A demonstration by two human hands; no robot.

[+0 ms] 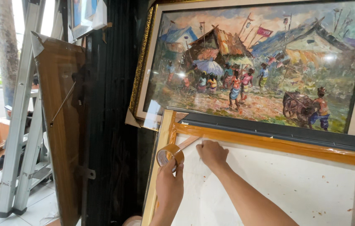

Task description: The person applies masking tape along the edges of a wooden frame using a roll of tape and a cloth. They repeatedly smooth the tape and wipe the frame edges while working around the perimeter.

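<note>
My left hand (169, 184) holds a roll of brown packing tape (170, 154) near the top left corner of a wooden frame (165, 138) with a white backing sheet (278, 184). A short length of tape runs from the roll to my right hand (211, 153), which presses fingers down on the white sheet just below the frame's top bar. Glossy brown tape (278, 144) covers that top bar from left to right.
A large village painting in a gilt frame (253, 62) leans behind the work. A dark corrugated wall (110, 125) stands at left, with a wooden board (60, 117) and an aluminium stepladder (22, 117) on white floor tiles (39, 209).
</note>
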